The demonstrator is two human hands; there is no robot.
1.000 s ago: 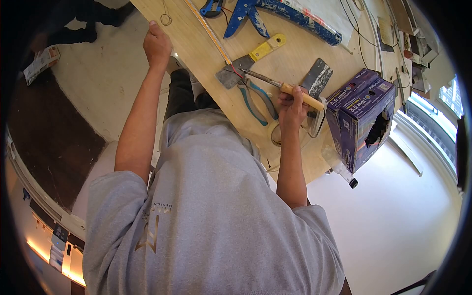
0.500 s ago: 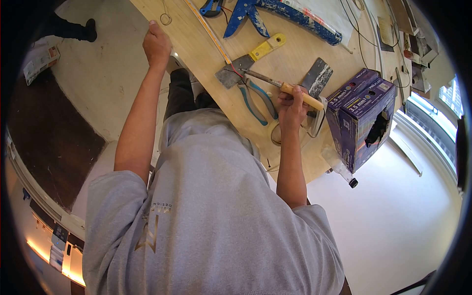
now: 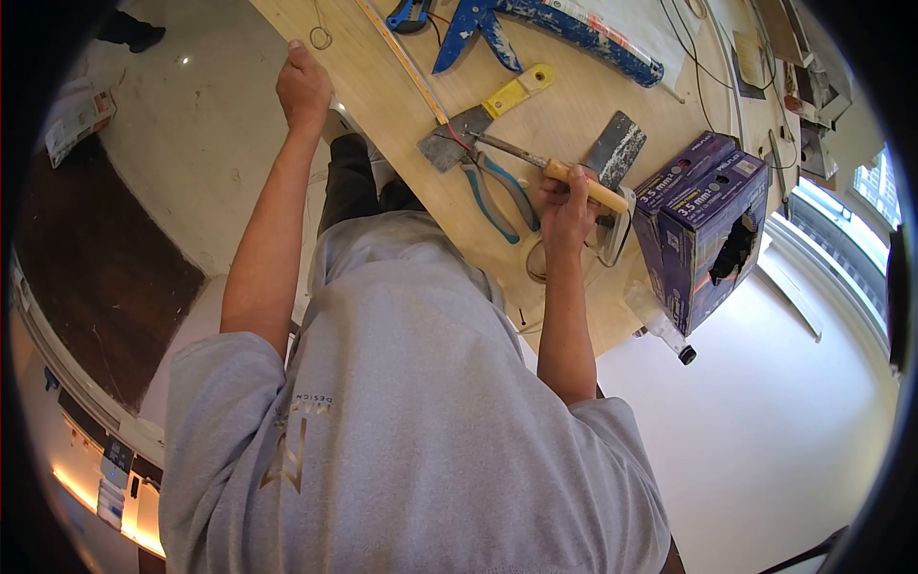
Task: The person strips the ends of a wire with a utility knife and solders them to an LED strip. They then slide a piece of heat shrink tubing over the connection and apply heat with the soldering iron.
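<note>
My right hand [image 3: 568, 218] is closed around the wooden handle of a soldering iron [image 3: 598, 196]. The iron's metal tip lies over the grey blade of a yellow-handled scraper [image 3: 516, 94], near the end of an LED strip [image 3: 406, 65] with a thin red wire [image 3: 457, 137]. Blue-handled pliers [image 3: 499, 196] lie just below the blade. At the table's left edge, my left hand [image 3: 304, 88] is closed with its thumb on top; what its fingers hold, if anything, is hidden. Near that thumb lies a loop of thin wire [image 3: 320, 38].
A blue caulking gun [image 3: 574, 29] and a blue cutter [image 3: 409, 15] lie on the wooden table [image 3: 564, 105]. Right of my right hand are a wide scraper blade [image 3: 617, 148], purple boxes [image 3: 703, 225] and a clear bottle [image 3: 666, 333]. Another person's foot [image 3: 143, 36] shows at upper left.
The other person's leg and foot have moved up and left, partly out of view. My hands and the soldering iron stay nearly still.
</note>
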